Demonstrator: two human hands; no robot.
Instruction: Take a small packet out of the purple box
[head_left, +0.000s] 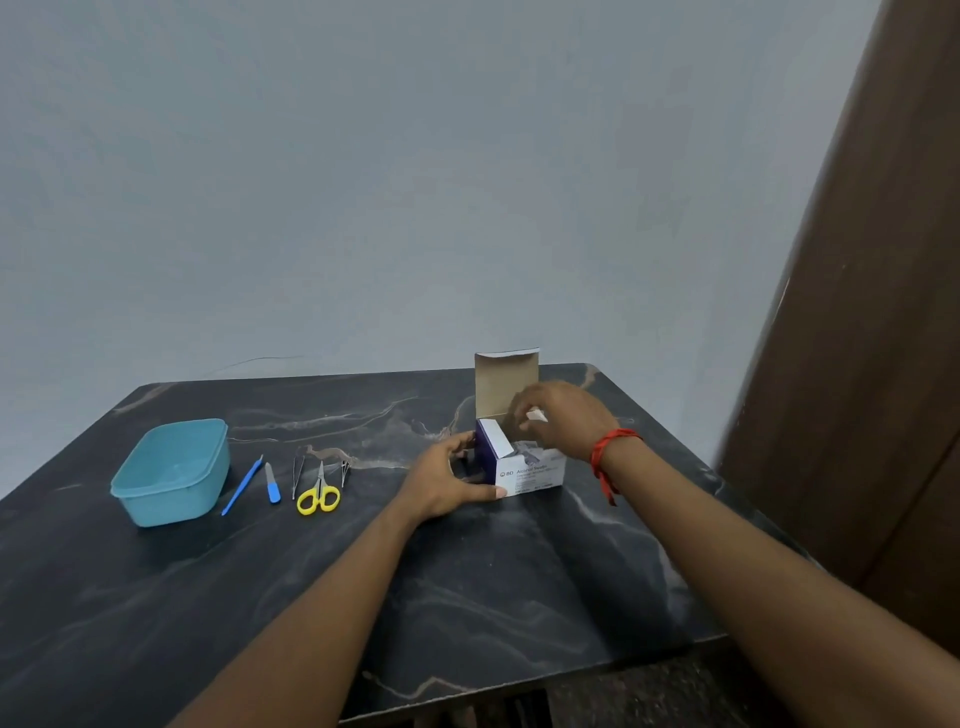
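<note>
A small white and purple box of alcohol swabs (535, 472) stands on the dark marble table (363, 571) with its lid flap (506, 382) raised. My left hand (447, 480) grips the box's left side, thumb on the front corner. Over the open top, my right hand (563, 421) pinches a small white packet (537, 414). A red thread is tied round my right wrist.
Left of the box lie yellow-handled scissors (318, 493), two metal tweezers (297, 470), a small blue file (272, 483) and a blue-handled scalpel (242, 486). A teal plastic tub (171, 470) stands at the far left. A brown door (857, 364) is on the right.
</note>
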